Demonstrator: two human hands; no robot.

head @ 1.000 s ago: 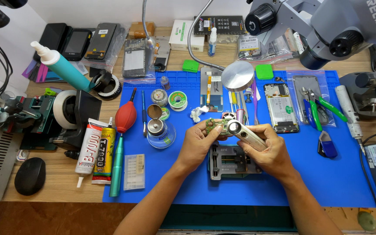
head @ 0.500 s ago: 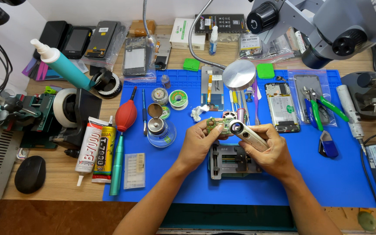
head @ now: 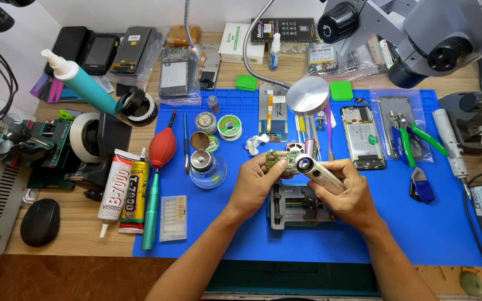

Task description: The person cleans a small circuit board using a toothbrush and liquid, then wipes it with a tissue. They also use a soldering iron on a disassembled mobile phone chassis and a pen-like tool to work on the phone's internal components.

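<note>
My left hand [head: 256,179] holds a small green circuit board [head: 279,160] by its edge, above the blue work mat [head: 224,234]. My right hand [head: 346,189] grips a silver magnifying loupe [head: 314,169], its round lens end held right beside the board. Both hands hover over a metal board-holder fixture [head: 299,206] lying on the mat.
A red air blower [head: 162,149], glue tubes [head: 117,187], a small glass bottle [head: 205,166], solder reels [head: 229,126], a dismantled phone [head: 362,137], green-handled cutters [head: 407,137] and a round metal disc [head: 307,96] surround the hands. A microscope head [head: 430,39] hangs at top right. A black mouse [head: 40,222] lies left.
Both hands stay almost still; the loupe and board shift very slightly together.
</note>
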